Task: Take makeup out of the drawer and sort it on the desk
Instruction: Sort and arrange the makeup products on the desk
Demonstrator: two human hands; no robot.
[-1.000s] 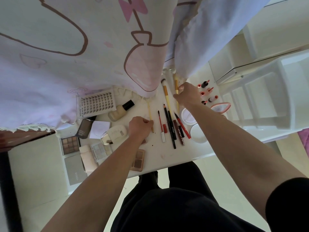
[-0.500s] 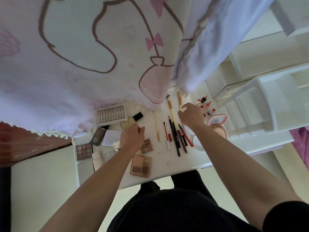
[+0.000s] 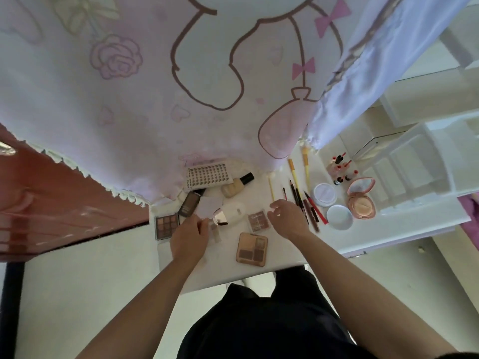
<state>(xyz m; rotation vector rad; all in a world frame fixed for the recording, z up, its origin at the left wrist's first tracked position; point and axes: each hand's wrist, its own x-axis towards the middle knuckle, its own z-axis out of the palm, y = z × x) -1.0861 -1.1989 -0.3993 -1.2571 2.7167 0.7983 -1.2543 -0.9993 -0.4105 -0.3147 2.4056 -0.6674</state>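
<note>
pencils (image 3: 294, 189) parallel, tips toward curtain (image 3: 155, 99)

- You have bare worktop (image 3: 282, 257) along the near edge, right of the tan palette (image 3: 252, 249).
- The pink curtain (image 3: 155, 104) hangs low over the back edge.
- The pencils (image 3: 303, 203) line your right side; the white bottle (image 3: 233, 213) and the dark palette (image 3: 166, 225) crowd your left.

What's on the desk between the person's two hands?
In the head view, a white container and a small pinkish eyeshadow palette lie between the left hand and the right hand.
</note>
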